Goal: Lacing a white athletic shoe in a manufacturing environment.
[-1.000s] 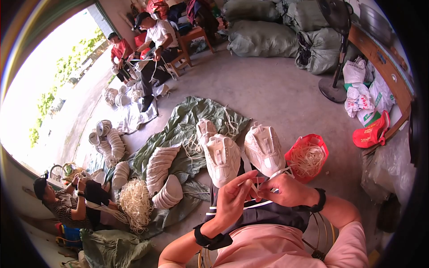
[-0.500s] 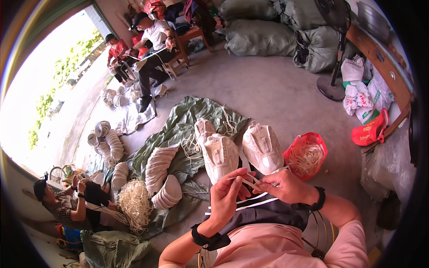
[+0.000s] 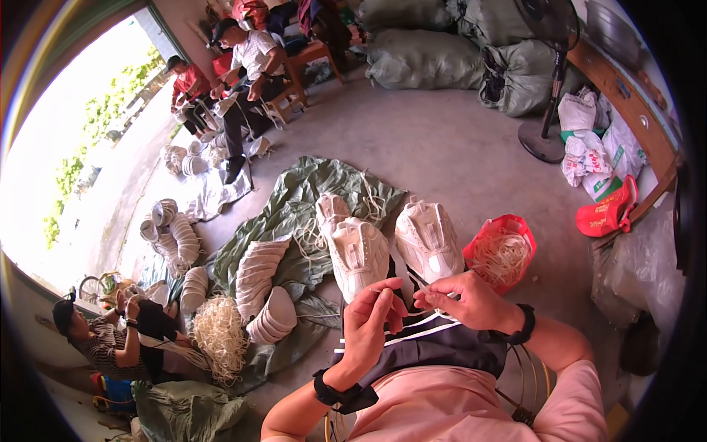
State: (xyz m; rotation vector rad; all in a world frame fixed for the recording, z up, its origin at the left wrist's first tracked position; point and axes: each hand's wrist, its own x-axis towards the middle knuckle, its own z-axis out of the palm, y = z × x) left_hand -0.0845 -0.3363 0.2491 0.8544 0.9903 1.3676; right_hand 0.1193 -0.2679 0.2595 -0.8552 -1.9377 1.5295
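Grey concrete flooring (image 3: 479, 162) underlies a workroom open to bright daylight on one side, where a seated person in a pink top bends both bare hands to a slim white lace (image 3: 423, 320) above a dark-clothed lap. The right hand (image 3: 471, 298) pinches the lace between thumb and fingers; the left hand (image 3: 374, 318) has thumb and forefinger drawn close, though whether they grip anything cannot be told. Feather-light and limp by the look of it, the lace should bend at any push, and is probably best held close to its tip. Just beyond the hands, two pale shoes, the left one (image 3: 359, 258) and the right one (image 3: 427, 239), face the worker toe first; they appear light, soft at the sides and firmer at toe and heel, inviting a hold around the heel. A red bag (image 3: 529, 254) of loose laces stands at the right, while a lace heap (image 3: 219, 331) and nested stacks of pale uppers (image 3: 258, 276) lie to the left, near a crumpled green sheet (image 3: 294, 184). Farther off, a co-worker in a pale shirt (image 3: 258, 55) sits on a chair, and stuffed sacks (image 3: 423, 59) line the back.
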